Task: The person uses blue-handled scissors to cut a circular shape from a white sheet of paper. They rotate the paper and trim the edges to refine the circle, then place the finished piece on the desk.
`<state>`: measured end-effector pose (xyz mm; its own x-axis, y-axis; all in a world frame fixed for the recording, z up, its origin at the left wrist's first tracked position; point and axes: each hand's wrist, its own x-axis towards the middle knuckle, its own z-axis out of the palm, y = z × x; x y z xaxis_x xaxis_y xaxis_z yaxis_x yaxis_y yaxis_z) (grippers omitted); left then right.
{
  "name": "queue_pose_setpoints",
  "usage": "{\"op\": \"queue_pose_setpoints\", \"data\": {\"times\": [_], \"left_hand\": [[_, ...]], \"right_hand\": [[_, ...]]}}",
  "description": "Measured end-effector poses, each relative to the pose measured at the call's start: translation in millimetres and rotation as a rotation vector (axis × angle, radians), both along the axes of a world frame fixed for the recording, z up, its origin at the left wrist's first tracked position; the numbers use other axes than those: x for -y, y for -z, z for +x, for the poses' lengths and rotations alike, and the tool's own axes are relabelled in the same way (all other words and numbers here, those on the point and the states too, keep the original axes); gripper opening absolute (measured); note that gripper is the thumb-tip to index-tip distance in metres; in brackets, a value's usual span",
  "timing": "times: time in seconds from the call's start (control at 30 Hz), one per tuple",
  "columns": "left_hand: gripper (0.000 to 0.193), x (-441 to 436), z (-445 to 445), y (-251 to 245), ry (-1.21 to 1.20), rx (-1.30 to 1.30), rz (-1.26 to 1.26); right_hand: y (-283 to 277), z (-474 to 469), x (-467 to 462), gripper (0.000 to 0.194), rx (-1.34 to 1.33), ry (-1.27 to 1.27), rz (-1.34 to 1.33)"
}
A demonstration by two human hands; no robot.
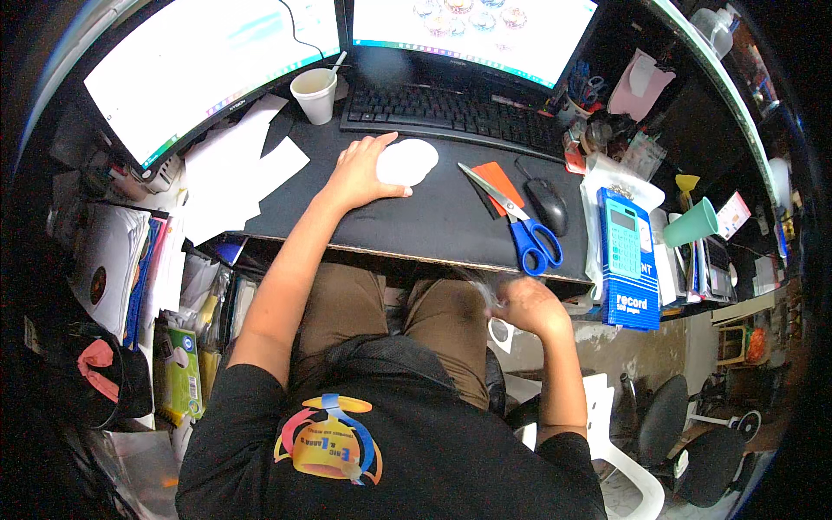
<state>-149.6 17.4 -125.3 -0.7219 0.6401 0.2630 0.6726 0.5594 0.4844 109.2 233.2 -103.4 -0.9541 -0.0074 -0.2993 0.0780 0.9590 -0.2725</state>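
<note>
My left hand (357, 172) rests on the black desktop, its thumb and index finger curved around a small overlapping stack of white round cutouts (406, 162). Below the desk's front edge, my right hand (530, 307) is blurred, with the fingers curled. A pale, see-through streak shows beside those fingers; whether they hold it I cannot tell. Blue-handled scissors (520, 224) lie on the desk with slightly parted blades pointing away to the left. Under the blades is an orange flat piece (499, 182) with a dark edge.
A black mouse (546, 205) sits right of the scissors, and a keyboard (455, 117) lies behind. A foam cup (315, 97) stands by two monitors. Loose white paper (227, 175) covers the left side. To the right, a teal calculator (623, 237) lies on a blue record book (630, 286).
</note>
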Motion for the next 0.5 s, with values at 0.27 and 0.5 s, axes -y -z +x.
{"op": "queue_pose_setpoints", "data": {"times": [0.27,0.5], "left_hand": [[0.087,-12,22,23,-0.290,-0.090,0.080],[0.092,-26,1,4,-0.330,0.111,-0.020]], "right_hand": [[14,-151,39,0.032,-0.855,0.108,-0.342],[58,-212,66,0.047,-0.860,0.081,-0.140]]}}
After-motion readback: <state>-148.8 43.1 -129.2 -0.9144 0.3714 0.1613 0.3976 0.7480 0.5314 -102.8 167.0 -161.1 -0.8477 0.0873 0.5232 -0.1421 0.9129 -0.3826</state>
